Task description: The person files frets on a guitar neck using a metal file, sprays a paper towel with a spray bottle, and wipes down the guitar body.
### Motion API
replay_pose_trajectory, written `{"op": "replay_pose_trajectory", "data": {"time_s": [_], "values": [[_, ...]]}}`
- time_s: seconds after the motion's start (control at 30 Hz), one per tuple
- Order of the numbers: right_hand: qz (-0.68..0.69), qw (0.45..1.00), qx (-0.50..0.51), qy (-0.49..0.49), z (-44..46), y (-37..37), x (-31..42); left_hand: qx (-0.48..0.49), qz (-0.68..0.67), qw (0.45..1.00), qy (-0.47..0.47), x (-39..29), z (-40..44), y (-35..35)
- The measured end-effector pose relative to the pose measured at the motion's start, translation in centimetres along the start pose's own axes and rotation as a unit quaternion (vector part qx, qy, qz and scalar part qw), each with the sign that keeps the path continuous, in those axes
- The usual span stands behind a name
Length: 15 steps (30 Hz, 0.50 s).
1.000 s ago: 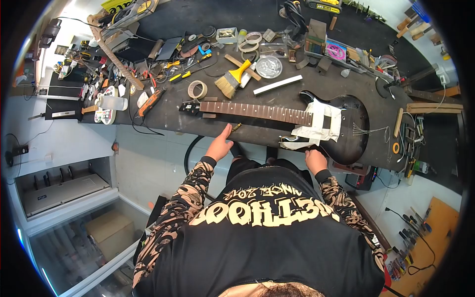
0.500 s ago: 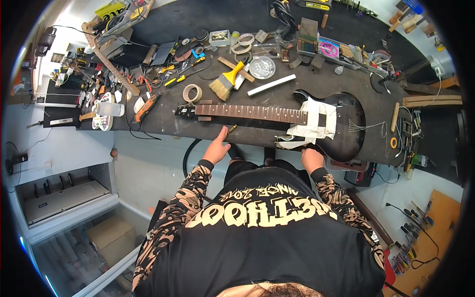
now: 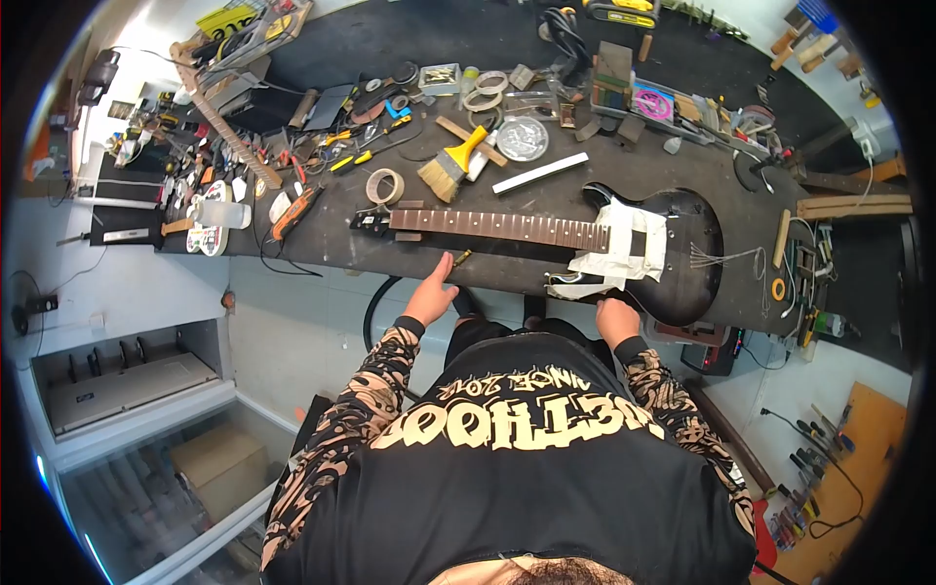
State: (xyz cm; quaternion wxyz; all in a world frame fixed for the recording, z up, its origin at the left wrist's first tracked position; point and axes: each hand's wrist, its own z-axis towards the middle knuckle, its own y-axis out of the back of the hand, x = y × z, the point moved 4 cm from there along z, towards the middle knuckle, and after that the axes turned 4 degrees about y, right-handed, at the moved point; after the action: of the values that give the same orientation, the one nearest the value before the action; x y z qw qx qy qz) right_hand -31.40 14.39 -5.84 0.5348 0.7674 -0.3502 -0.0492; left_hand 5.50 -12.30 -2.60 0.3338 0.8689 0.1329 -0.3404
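Observation:
A dark electric guitar [image 3: 682, 224] lies across the workbench, its neck [image 3: 497, 227] pointing left. White masking tape [image 3: 636, 255] covers part of the body around the end of the fretboard. My left hand [image 3: 432, 292] rests at the bench's front edge with fingers stretched out, beside a small brass-coloured piece [image 3: 462, 258]. Below the guitar's lower horn, my right hand [image 3: 617, 320] is at the bench edge with fingers curled; whatever they hold, if anything, is hidden.
Behind the neck lie a tape roll [image 3: 384, 186], a wide brush [image 3: 451, 168], a white bar [image 3: 540, 173] and a round clear container [image 3: 523, 138]. An orange tool [image 3: 296, 213] with a cable is at the left. Loose strings [image 3: 726, 257] lie at the right.
The whole view has shifted slightly with the head. Both hands and the guitar stay in nearly the same places relative to the bench.

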Motion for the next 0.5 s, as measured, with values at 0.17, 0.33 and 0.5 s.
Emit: {"op": "replay_pose_trajectory", "data": {"time_s": [0.17,0.33,0.5], "values": [[-0.011,1.0,0.006,0.013,0.1,0.26,0.1,-0.008,0.025,1.0,0.008,0.0,-0.2,-0.07],[-0.017,1.0,0.016,0.01,0.4,0.13,-0.03,-0.006,0.058,0.998,0.006,0.24,-0.14,-0.2],[-0.017,0.999,0.032,0.002,0.81,-0.09,-0.43,-0.013,0.034,0.999,-0.003,-0.37,-0.52,-0.1]]}}
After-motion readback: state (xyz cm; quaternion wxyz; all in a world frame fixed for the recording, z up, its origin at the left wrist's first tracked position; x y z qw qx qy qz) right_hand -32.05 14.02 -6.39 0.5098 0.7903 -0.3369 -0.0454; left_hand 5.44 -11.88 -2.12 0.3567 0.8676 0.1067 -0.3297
